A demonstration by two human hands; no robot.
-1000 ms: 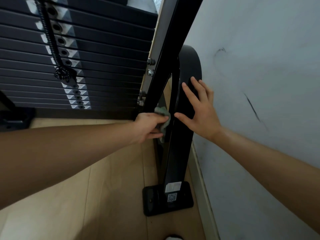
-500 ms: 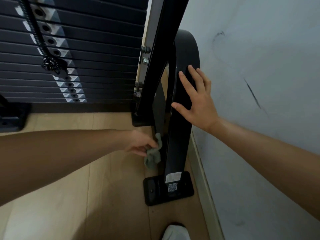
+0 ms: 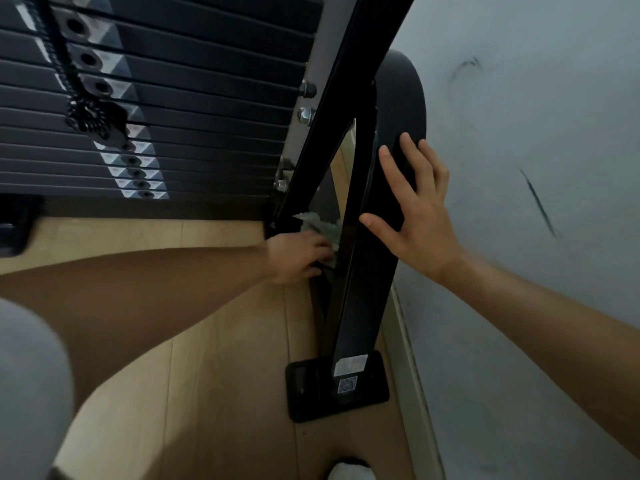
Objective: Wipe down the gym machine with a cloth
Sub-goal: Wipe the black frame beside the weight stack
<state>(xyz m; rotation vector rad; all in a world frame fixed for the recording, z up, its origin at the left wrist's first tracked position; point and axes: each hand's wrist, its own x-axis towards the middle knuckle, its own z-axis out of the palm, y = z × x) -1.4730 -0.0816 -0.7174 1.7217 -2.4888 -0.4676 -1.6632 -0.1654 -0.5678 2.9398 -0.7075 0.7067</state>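
Two hands work the black frame post [image 3: 360,292]. The left hand [image 3: 298,256] curls its fingers around a pale green cloth [image 3: 320,226], bunched above the knuckles against the post's inner face. The right hand [image 3: 415,216] rests flat, fingers spread, on the post's outer side.

Left hand [image 3: 299,256]: bare. Left forearm [image 3: 156,289]: bare along its whole visible length, running out of frame at 9 o'clock. Right hand [image 3: 420,216]: bare. Right forearm [image 3: 540,313]: bare, running out of frame at 4 o'clock. Grey fabric [image 3: 31,393] at 8 o'clock: plain, soft rounded outline, heavily blurred; sleeve or trouser leg, cannot tell. White rounded shape [image 3: 349,472] at 6 o'clock, cut by the bottom edge; footwear or not, cannot tell.
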